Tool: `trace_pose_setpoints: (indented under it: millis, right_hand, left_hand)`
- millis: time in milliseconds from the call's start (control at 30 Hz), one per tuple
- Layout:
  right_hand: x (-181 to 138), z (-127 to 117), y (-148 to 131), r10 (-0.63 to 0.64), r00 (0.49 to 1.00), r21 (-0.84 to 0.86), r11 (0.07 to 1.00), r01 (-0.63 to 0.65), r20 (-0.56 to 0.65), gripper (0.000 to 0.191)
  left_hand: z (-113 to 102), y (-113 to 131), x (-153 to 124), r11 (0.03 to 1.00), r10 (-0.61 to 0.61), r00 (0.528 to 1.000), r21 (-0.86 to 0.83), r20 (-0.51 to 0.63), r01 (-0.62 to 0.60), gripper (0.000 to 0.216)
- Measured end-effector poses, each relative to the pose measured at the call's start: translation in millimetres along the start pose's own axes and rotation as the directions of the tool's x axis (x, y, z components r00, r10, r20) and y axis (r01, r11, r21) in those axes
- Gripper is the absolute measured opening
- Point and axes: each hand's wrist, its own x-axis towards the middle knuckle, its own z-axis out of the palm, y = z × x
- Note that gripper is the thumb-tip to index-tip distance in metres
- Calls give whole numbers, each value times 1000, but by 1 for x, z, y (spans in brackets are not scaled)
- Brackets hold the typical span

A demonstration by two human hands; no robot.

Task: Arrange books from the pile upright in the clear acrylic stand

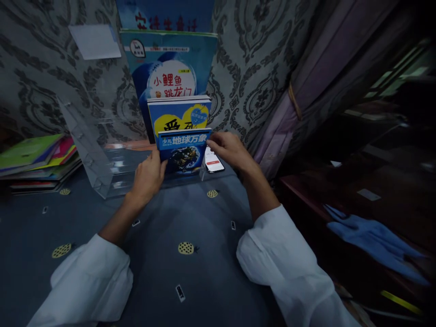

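Note:
A small blue book (pixel 184 152) with an earth picture stands upright at the front of a clear acrylic rack (pixel 90 150). My left hand (pixel 147 178) grips its left edge with fingers curled. My right hand (pixel 231 152) pinches its top right corner. Behind it stands a blue book with a yellow heart (pixel 179 114), and behind that a taller blue book with a white circle (pixel 170 68). Both arms wear white sleeves.
A phone with a lit screen (pixel 214 161) lies to the right of the rack. A stack of colourful books (pixel 37 161) lies at the left on the blue patterned cloth (pixel 190 272). A tied curtain (pixel 306 91) hangs at the right, with a blue cloth (pixel 371 240) on a dark ledge.

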Motion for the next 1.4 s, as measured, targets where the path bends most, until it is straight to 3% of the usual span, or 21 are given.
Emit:
trace_pose_setpoints:
  millis: [200,467,833,1267,1400]
  right_hand:
    - [-1,3,-3,-1,996,17,1000,-1,86,22]
    - [-2,4,-10,43,997,-30,999,-41,63,18]
    - [-1,9,-11,22,999,24,999,-21,-33,17]
    - [0,17,-8,8,998,75,997,-3,-66,16]
    - [0,13,-7,9,1000,55,998,-8,-16,15]
  left_hand:
    - [-5,3,0,994,-83,992,79,92,76,34]
    - [-8,6,-4,968,-128,986,229,109,100,43]
    - [-4,4,-3,969,-115,988,232,105,88,43]
    - [2,3,-1,978,-122,986,183,112,100,42]
    - [-1,2,-1,981,-112,985,172,131,89,41]
